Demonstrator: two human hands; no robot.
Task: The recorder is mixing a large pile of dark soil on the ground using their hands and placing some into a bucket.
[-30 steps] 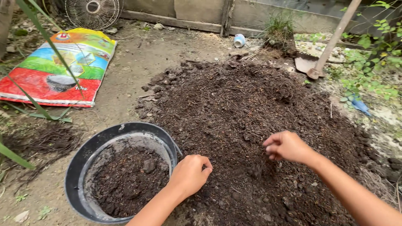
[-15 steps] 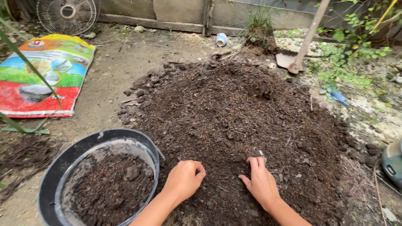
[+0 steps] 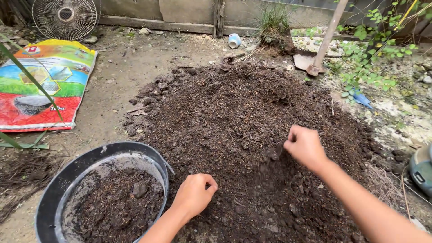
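Two bare forearms are showing in the head view, both reaching up from the bottom edge. No sleeve is showing on either arm as far as the picture is reaching; both are bare from the edge of the view to the wrist. The left hand (image 3: 194, 194) is wearing no glove, ring, watch or band. The right hand (image 3: 306, 145) is likewise going without glove, ring or wrist strap. The right forearm is showing more of its length than the left. Nothing else of the person's body or clothing is showing.
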